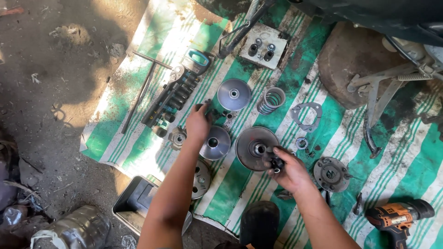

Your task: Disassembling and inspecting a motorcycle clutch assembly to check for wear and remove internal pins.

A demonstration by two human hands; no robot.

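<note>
Left hand [197, 123] is curled around a small dark part [206, 109] above the mat [406, 157]. Right hand [288, 171] pinches a black bushing [277, 163] at the edge of the pulley disc [256, 148].

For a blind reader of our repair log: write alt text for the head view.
Seen from above, a person's right hand holds a small dark part beside a round metal pulley disc, while the left hand reaches among parts on a green-and-white striped mat. A coil spring, a socket set and an orange cordless drill lie around.
</note>
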